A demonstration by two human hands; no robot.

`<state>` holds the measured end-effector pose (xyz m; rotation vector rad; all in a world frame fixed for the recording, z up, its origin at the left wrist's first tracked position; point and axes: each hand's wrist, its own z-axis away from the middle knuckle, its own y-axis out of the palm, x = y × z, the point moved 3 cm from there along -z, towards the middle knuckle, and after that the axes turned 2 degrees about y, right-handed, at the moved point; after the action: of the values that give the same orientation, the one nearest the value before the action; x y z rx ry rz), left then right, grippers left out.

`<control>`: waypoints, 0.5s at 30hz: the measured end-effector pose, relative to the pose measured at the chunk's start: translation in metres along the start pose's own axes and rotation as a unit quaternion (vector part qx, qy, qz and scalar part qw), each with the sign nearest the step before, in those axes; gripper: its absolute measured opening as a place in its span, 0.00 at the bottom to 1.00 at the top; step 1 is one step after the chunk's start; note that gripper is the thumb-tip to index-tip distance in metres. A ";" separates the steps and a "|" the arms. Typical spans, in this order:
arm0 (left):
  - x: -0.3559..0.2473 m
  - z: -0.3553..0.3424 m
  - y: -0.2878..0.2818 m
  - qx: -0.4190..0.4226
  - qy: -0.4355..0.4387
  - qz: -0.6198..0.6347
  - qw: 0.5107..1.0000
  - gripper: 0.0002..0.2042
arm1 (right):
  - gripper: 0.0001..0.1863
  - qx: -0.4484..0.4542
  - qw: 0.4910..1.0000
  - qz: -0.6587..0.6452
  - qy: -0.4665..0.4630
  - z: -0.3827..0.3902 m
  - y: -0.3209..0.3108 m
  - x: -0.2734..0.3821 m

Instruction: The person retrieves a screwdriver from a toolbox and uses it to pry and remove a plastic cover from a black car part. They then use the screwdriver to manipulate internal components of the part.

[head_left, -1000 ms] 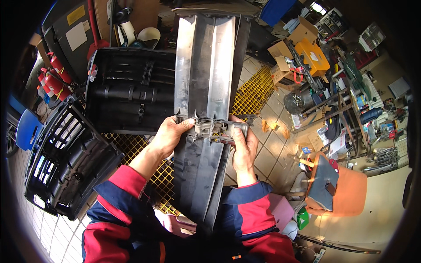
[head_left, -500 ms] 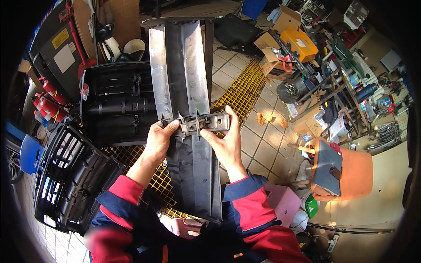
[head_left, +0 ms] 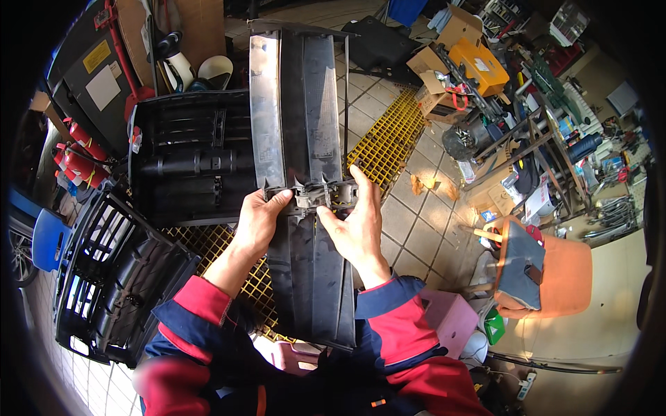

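Beyond a beige tiled floor (head_left: pixel 399 244), a slotted black plastic grille (head_left: pixel 128 288) sits far left. The left hand (head_left: pixel 257 222), wrist angled inward, clamps the left edge of a long, ribbed black plastic panel (head_left: pixel 295 118). A narrow grey plastic mechanism (head_left: pixel 310 199) crosses its middle, apparently joined on. The right hand (head_left: pixel 359 232) spans the mechanism's right end, thumb and index finger spread; how firmly, I cannot tell.
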<state>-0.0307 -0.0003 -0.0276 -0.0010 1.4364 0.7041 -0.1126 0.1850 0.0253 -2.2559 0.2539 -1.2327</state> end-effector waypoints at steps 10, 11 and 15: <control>0.004 -0.027 -0.020 -0.019 0.002 -0.003 1.000 0.09 | 0.65 0.046 0.992 -0.121 0.008 0.000 -0.002 -0.025; 0.005 -0.035 -0.027 -0.041 -0.015 0.006 0.999 0.09 | 0.66 0.052 0.992 -0.111 0.036 0.007 -0.012 -0.024; 0.020 -0.053 -0.074 -0.044 -0.068 0.011 0.997 0.11 | 0.51 0.303 0.937 0.085 0.153 0.056 -0.064 -0.035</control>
<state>-0.0466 -0.0727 -0.0842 -0.0064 1.2767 0.7708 -0.0920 0.2737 0.0116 -1.4880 0.1498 -1.3411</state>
